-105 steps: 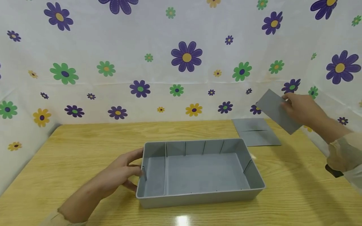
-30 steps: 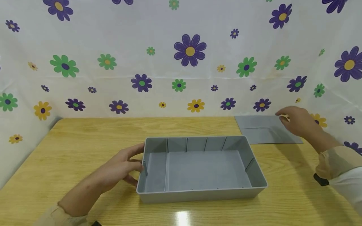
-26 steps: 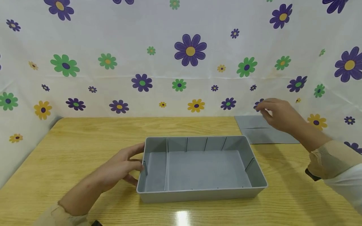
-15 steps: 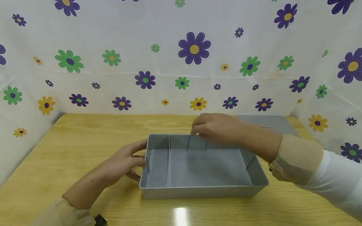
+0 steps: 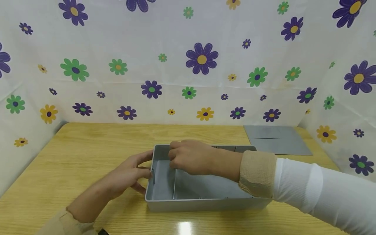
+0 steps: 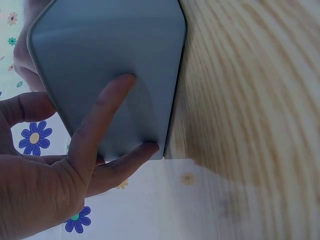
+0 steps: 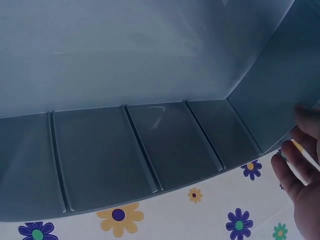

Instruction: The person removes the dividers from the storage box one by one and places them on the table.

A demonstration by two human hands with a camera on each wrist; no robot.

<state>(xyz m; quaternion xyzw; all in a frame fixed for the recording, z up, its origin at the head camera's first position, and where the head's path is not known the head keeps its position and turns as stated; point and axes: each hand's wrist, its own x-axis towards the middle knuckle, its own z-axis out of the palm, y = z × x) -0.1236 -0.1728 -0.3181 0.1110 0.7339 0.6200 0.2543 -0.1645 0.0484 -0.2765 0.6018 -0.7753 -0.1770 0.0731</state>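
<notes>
A shallow grey plastic box (image 5: 205,205) with ribbed inner walls sits on the wooden table. My left hand (image 5: 126,174) holds its left end: the thumb lies at the rim, and spread fingers (image 6: 100,115) rest against the outer end wall (image 6: 107,45). Across the box, near its left end, stands a thin grey divider (image 5: 174,186). My right hand (image 5: 192,158) reaches over the box and pinches the divider's top near the back wall, with curled fingers. Its fingertips are partly hidden in the head view; the right wrist view shows a thumb (image 7: 306,120) against the divider's face.
Flat grey panels (image 5: 279,145) lie at the back right of the table, one overlapping another. A white curtain with printed flowers (image 5: 202,58) stands behind and along both sides. Bare wood (image 5: 105,140) extends left of the box.
My right hand carried a grey panel earlier, which now lies at the back right. It has since moved left over the box to the divider. My left hand has stayed at the box's left end.
</notes>
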